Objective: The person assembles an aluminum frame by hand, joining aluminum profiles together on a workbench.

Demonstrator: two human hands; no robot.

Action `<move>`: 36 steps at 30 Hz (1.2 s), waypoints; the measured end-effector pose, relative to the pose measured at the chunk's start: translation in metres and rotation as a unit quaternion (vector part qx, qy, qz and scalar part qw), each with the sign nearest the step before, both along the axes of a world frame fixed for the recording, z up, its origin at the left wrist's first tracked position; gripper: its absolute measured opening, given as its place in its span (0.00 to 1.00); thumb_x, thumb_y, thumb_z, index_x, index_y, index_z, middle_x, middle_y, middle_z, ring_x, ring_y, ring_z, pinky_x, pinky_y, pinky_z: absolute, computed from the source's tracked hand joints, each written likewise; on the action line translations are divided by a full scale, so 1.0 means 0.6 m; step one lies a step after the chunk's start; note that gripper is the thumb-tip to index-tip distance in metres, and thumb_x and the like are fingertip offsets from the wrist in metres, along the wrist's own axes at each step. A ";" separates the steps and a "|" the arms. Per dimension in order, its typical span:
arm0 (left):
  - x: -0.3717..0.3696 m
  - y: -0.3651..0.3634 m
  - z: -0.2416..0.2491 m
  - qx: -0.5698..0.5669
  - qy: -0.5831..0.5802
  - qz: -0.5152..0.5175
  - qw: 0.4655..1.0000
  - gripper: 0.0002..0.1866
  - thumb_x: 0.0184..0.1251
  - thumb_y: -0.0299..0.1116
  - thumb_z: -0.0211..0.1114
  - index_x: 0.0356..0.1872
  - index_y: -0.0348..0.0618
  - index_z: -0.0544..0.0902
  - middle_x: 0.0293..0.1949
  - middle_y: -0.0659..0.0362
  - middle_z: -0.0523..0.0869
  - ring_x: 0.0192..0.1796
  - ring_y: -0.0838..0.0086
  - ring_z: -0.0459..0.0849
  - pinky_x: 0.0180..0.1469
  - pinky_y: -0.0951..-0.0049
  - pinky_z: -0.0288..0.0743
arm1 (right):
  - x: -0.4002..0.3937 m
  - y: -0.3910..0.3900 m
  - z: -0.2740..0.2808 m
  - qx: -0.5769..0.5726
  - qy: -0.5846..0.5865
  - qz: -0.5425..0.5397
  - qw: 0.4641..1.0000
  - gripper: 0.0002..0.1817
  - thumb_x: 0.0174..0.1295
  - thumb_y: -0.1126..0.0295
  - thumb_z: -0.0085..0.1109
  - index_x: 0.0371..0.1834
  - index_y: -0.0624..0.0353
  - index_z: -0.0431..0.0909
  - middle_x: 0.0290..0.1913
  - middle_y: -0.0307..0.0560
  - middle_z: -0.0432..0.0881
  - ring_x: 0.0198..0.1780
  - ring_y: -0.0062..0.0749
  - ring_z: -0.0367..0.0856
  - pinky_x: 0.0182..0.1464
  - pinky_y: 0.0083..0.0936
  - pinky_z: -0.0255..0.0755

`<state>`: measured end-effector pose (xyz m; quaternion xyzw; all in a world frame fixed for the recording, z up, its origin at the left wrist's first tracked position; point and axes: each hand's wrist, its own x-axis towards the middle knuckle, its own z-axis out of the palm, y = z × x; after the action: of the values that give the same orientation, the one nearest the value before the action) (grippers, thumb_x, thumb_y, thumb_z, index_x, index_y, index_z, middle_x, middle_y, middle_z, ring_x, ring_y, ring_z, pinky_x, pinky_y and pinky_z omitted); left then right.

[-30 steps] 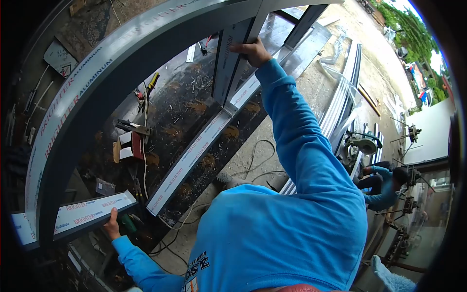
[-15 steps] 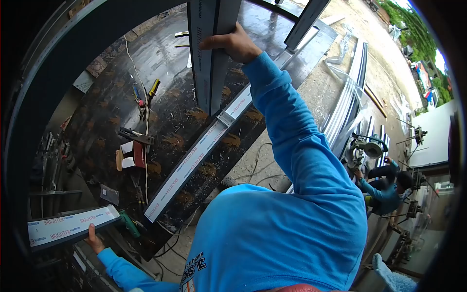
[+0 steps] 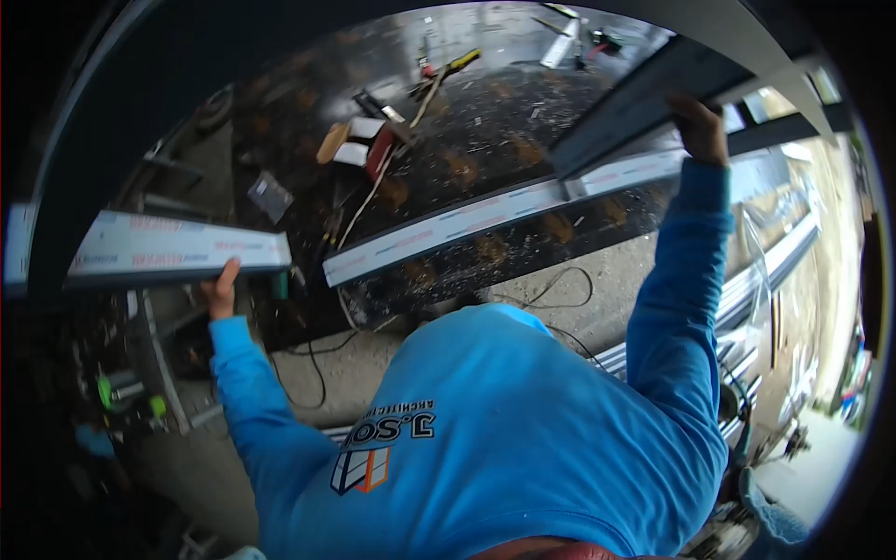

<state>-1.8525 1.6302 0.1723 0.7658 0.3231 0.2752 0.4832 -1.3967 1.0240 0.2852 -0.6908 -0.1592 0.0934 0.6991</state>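
Observation:
My left hand (image 3: 221, 291) is closed on the lower edge of a film-covered aluminium profile (image 3: 177, 245), its thumb lying on the white printed film. At the upper right, my right hand (image 3: 702, 131) is wrapped round a dark grey aluminium profile (image 3: 644, 103), which slants down to the worktable. These bars appear to belong to one large frame, whose dark curved-looking member (image 3: 103, 103) passes across the top and left. Below the right-hand bar, a long white-filmed profile (image 3: 448, 219) lies on the table, with a small metal bracket (image 3: 572, 189) on it.
The dark, stained worktable (image 3: 523, 93) holds an open small box (image 3: 359, 149), a yellow-handled tool (image 3: 462, 62), a cord (image 3: 369, 201) and a plastic packet (image 3: 270, 194). Cables (image 3: 569, 289) lie on the concrete floor. More long profiles (image 3: 775, 257) rest at the right.
My view has turned, so the table appears rotated. My right hand and its upright bar have swung right and now slant. My left hand still holds its profile.

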 end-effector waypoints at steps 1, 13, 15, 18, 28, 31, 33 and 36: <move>0.003 -0.015 0.001 -0.003 -0.059 -0.046 0.997 0.14 0.51 0.25 0.70 0.40 0.35 0.81 0.39 0.60 0.82 0.42 0.74 0.78 0.50 0.71 0.71 | 0.033 -0.028 -0.048 0.034 -0.130 -0.012 0.991 0.14 0.46 0.74 0.64 0.38 0.66 0.83 0.38 0.47 0.83 0.39 0.32 0.82 0.48 0.27 0.74; -0.019 -0.100 -0.053 0.100 -0.116 -0.065 0.986 0.16 0.45 0.35 0.72 0.34 0.38 0.82 0.33 0.58 0.84 0.35 0.68 0.82 0.41 0.66 0.76 | 0.013 -0.059 -0.091 0.089 -0.064 0.053 0.993 0.15 0.49 0.75 0.66 0.42 0.60 0.80 0.43 0.39 0.80 0.46 0.25 0.76 0.52 0.26 0.66; -0.030 -0.105 -0.077 0.092 -0.124 -0.057 0.986 0.16 0.45 0.35 0.72 0.34 0.38 0.81 0.33 0.59 0.84 0.35 0.67 0.82 0.40 0.65 0.76 | 0.037 -0.080 -0.113 0.081 -0.050 0.053 0.994 0.16 0.48 0.75 0.66 0.43 0.59 0.80 0.43 0.39 0.79 0.46 0.26 0.76 0.53 0.25 0.66; -0.027 -0.094 -0.096 0.058 -0.155 -0.058 0.984 0.19 0.41 0.36 0.73 0.35 0.39 0.81 0.32 0.57 0.84 0.34 0.64 0.83 0.39 0.63 0.77 | 0.083 -0.123 -0.139 0.073 -0.022 0.041 0.996 0.18 0.49 0.75 0.66 0.45 0.62 0.78 0.45 0.42 0.79 0.49 0.29 0.76 0.55 0.28 0.66; -0.031 -0.069 -0.121 0.187 -0.075 -0.027 0.979 0.25 0.36 0.43 0.75 0.38 0.39 0.82 0.32 0.53 0.85 0.35 0.59 0.85 0.39 0.62 0.78 | -0.324 0.205 -0.170 0.028 -0.395 -0.240 0.887 0.29 0.51 0.67 0.72 0.51 0.64 0.66 0.51 0.49 0.70 0.48 0.30 0.72 0.51 0.25 0.69; -0.036 -0.060 -0.149 0.049 -0.092 -0.098 0.990 0.16 0.46 0.35 0.73 0.35 0.38 0.83 0.33 0.54 0.85 0.35 0.62 0.84 0.41 0.63 0.77 | -0.370 0.254 -0.199 0.006 -0.394 -0.266 0.880 0.38 0.44 0.67 0.75 0.58 0.61 0.63 0.54 0.48 0.67 0.55 0.34 0.67 0.57 0.32 0.63; -0.031 -0.074 -0.112 0.076 -0.088 -0.099 0.988 0.15 0.46 0.35 0.73 0.34 0.37 0.82 0.33 0.55 0.85 0.35 0.64 0.83 0.41 0.63 0.76 | -0.319 0.204 -0.174 -0.005 -0.338 -0.401 0.851 0.41 0.43 0.67 0.76 0.60 0.59 0.61 0.56 0.48 0.65 0.59 0.38 0.64 0.60 0.34 0.61; -0.034 -0.072 -0.102 0.025 -0.064 -0.133 0.989 0.16 0.48 0.34 0.73 0.37 0.37 0.81 0.36 0.56 0.84 0.38 0.67 0.82 0.44 0.66 0.75 | -0.217 0.119 -0.098 -0.074 -0.341 -0.467 0.813 0.40 0.44 0.70 0.75 0.60 0.59 0.60 0.58 0.49 0.67 0.60 0.39 0.66 0.62 0.33 0.62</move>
<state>-1.8731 1.5868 0.1111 0.7947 0.1793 0.2649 0.5159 -1.5269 1.0957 0.2265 -0.7192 -0.0382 -0.4740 0.5066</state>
